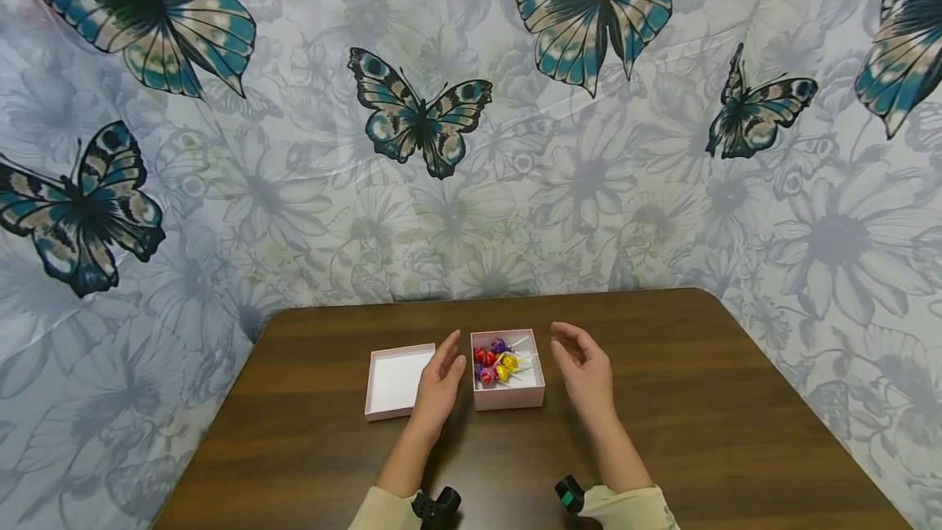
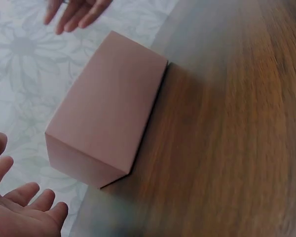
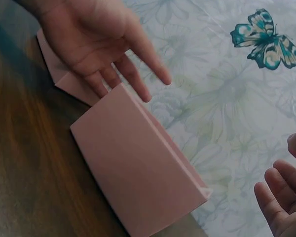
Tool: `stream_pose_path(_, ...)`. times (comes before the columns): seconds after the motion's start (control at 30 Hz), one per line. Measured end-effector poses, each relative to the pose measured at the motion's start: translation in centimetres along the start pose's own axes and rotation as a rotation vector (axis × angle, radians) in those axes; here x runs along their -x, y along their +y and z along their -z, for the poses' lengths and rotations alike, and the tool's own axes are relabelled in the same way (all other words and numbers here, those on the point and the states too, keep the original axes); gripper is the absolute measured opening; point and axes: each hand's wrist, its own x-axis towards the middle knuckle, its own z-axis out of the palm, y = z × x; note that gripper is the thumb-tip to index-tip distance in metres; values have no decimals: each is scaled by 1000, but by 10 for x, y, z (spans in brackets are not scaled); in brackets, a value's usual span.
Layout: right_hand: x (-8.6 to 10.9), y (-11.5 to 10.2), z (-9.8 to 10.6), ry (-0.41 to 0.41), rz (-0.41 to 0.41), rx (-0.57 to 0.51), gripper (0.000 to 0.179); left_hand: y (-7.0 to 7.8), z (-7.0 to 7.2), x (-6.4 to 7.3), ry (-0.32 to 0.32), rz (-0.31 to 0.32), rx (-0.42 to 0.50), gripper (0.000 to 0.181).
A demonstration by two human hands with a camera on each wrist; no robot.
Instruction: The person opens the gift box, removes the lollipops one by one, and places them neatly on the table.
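A pink box (image 1: pixel 509 399) stands on the table, its white inside holding several lollipops (image 1: pixel 495 362) in red, purple, pink and yellow wrappers with white sticks. To the left lies its pink lid (image 1: pixel 397 383), white inside facing up. My left hand (image 1: pixel 440 387) hovers between lid and box, fingers relaxed, holding nothing and covering the lid's right edge. On the box's other side my right hand (image 1: pixel 586 375) is held apart from it, fingers loosely bent around nothing. Both wrist views show the box from its outer sides, so its contents are hidden there.
The brown wooden table (image 1: pixel 294 432) ends at a far edge close behind the box. A butterfly-and-flower printed cloth (image 1: pixel 456 227) hangs behind it. Dark bands with small devices (image 1: pixel 437 505) sit on both wrists.
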Motion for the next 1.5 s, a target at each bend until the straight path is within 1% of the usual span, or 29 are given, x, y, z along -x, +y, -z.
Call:
stream_pose_path(0.1,0,4,0,0,-26,7,29,-10,-2,-5,-8,1,-13,49)
stream_pose_path(0.17,0,7,0,-4,-40,18,30,-10,-3,-6,-14,15,-14,50)
stream_pose_path(0.2,1,8,0,-8,-46,26,30,-11,-3,-5,-18,9,-17,51)
stream_pose_path(0.23,0,9,0,-9,-52,36,31,-15,-3,-7,-21,4,-20,51)
stream_pose_path(0.33,0,16,0,-11,-55,56,30,-14,-3,-6,-27,-5,-21,52)
stream_pose_path(0.43,-1,22,0,-11,-49,77,28,-13,-2,-6,-27,-14,-42,53)
stream_pose_path(0.67,-4,33,-1,-33,-41,71,27,-11,1,-6,-21,-43,-109,51)
stream_pose_path(0.77,-4,33,0,-47,-65,76,28,-9,2,-6,-24,-50,-152,50)
stream_pose_path(0.83,-4,31,-1,-58,-84,90,28,-8,2,-5,-23,-43,-184,50)
stream_pose_path(0.9,-3,25,-1,-69,-97,103,28,-7,2,-5,-21,-39,-208,50)
stream_pose_path(1.0,-1,14,-1,-87,-104,132,30,-7,0,-5,-14,-32,-217,51)
stream_pose_path(1.1,0,9,-2,-97,-94,145,30,-8,-3,-6,-19,-21,-166,50)
stream_pose_path(1.23,-5,24,-2,-102,-87,161,29,-12,-7,-9,-31,26,-71,49)
stream_pose_path(1.33,-10,36,-3,-111,-81,201,28,-17,-10,-10,-28,56,-37,49)
stream_pose_path(1.5,-16,40,-5,-140,-66,284,25,-24,-16,-13,-8,97,20,48)
